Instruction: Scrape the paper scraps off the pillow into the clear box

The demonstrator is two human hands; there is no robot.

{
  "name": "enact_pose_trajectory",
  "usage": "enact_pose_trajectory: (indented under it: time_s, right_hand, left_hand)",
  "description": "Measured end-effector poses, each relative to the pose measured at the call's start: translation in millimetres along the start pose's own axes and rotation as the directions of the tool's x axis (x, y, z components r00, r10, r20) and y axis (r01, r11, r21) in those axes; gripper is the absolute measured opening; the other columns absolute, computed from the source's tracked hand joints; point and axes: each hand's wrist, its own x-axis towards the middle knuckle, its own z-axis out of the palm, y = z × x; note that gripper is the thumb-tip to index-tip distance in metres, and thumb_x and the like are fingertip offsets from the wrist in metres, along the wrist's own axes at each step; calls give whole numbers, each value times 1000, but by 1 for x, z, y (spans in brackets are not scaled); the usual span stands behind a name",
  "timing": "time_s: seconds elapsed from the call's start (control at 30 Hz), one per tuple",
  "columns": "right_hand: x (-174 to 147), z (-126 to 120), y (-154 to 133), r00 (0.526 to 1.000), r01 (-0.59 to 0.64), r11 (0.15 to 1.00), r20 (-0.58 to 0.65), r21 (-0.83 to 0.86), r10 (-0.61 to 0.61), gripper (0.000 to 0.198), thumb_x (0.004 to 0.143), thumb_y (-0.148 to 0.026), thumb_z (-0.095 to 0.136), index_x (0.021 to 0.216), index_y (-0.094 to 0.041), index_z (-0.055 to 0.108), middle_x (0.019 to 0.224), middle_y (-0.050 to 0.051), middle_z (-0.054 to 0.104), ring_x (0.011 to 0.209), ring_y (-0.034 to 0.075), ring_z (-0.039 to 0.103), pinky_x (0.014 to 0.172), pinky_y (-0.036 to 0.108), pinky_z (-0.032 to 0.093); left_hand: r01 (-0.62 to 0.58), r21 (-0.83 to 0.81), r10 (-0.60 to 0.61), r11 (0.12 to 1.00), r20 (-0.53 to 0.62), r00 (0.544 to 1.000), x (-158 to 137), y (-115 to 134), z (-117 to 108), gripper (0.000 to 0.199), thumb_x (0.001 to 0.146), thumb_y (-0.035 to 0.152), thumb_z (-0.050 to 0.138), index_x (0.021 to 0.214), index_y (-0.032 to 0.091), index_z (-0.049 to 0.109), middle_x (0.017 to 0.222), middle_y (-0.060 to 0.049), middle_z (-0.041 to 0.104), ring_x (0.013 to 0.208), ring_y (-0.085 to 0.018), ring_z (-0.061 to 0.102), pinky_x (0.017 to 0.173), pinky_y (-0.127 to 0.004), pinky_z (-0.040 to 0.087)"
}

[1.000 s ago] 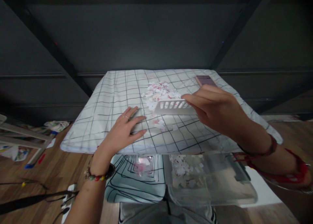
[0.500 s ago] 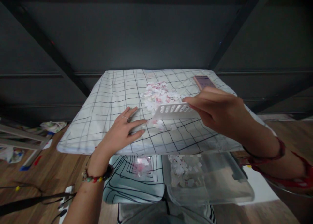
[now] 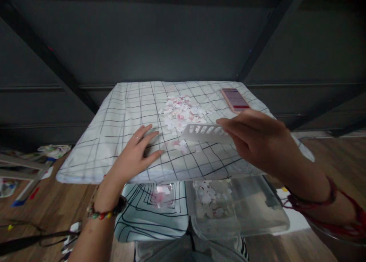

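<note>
My right hand point(image 3: 256, 140) grips one end of a white slotted plastic piece point(image 3: 206, 134), which stands on edge over the tablecloth. Just behind that piece is a heap of small white and pink paper scraps point(image 3: 183, 111). A few loose scraps point(image 3: 181, 145) lie on the near side, between my two hands. My left hand point(image 3: 137, 151) rests on the checked cloth point(image 3: 126, 105), fingers spread, holding nothing, left of the loose scraps.
A pink-edged phone point(image 3: 236, 100) lies at the table's back right. Below the front edge, a clear plastic bin point(image 3: 257, 208) contains paper scraps. Left of it, a light blue patterned surface point(image 3: 154, 225) bears a small clear bag with pink bits point(image 3: 162, 196). A dark panelled wall point(image 3: 160, 40) stands behind.
My left hand has drawn back left, away from the loose scraps. The slotted piece has tilted a little in my right hand. The whole view has shifted slightly.
</note>
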Motion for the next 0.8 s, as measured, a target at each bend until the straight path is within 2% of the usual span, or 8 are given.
enact_pose_trajectory:
  time_s: [0.1, 0.2, 0.33, 0.47, 0.53, 0.7, 0.8]
  right_hand:
    - [-4, -13, -10, 999, 36, 999, 6, 27, -36, 25, 80, -1, 50, 102, -6, 59, 75, 6, 63, 71, 18, 53, 68, 31, 48]
    - [-10, -25, -14, 999, 3, 997, 43, 74, -6, 24, 81, 0, 49, 102, -7, 59, 76, 5, 62, 71, 17, 52, 71, 31, 48]
    - [-21, -29, -7, 997, 24, 999, 68, 47, -27, 23, 82, -2, 47, 100, -9, 60, 75, 5, 62, 70, 17, 52, 66, 31, 48]
    - [-24, -25, -2, 999, -35, 999, 2, -31, 35, 18, 81, -4, 53, 96, -10, 62, 67, 3, 58, 62, 16, 48, 53, 30, 42]
    - [-22, -23, -2, 999, -30, 999, 22, -34, 30, 20, 80, -2, 52, 97, -8, 62, 69, 5, 60, 65, 17, 49, 57, 30, 45]
    - [-19, -23, -8, 995, 92, 994, 38, 64, -94, 25, 80, 3, 45, 95, -9, 61, 72, 6, 64, 70, 18, 52, 61, 32, 49]
    - [-19, -28, -8, 996, 77, 994, 48, 78, -81, 23, 83, 1, 44, 94, -11, 59, 73, 5, 65, 70, 17, 53, 60, 33, 49]
  left_hand:
    - [2, -8, -2, 1000, -12, 1000, -1, -2, 0, 56, 87, 56, 44, 129, 20, 46, 147, -12, 36, 138, -30, 29, 110, -52, 30]
    - [-21, 2, 21, 1000, 3, 1000, -1, -2, 0, 55, 87, 55, 44, 129, 21, 45, 147, -12, 36, 138, -30, 28, 110, -52, 29]
    - [-66, 26, 65, 998, 40, 997, 0, -1, -1, 53, 87, 55, 44, 129, 24, 48, 147, -9, 35, 140, -30, 24, 111, -52, 28]
    - [-132, 69, 126, 989, 83, 989, 2, 0, 0, 51, 88, 53, 44, 129, 25, 51, 146, -10, 35, 140, -32, 23, 111, -52, 28]
    - [-148, 75, 142, 986, 82, 987, 2, 0, 0, 53, 88, 53, 43, 130, 22, 51, 145, -12, 36, 139, -34, 25, 110, -53, 28]
    - [-139, 74, 135, 988, 60, 989, 1, -2, 1, 53, 88, 52, 45, 130, 19, 51, 144, -14, 36, 138, -35, 25, 110, -54, 29]
    - [-150, 71, 146, 986, 58, 988, 1, -2, 2, 53, 88, 51, 45, 129, 19, 51, 144, -14, 37, 138, -35, 26, 110, -53, 29]
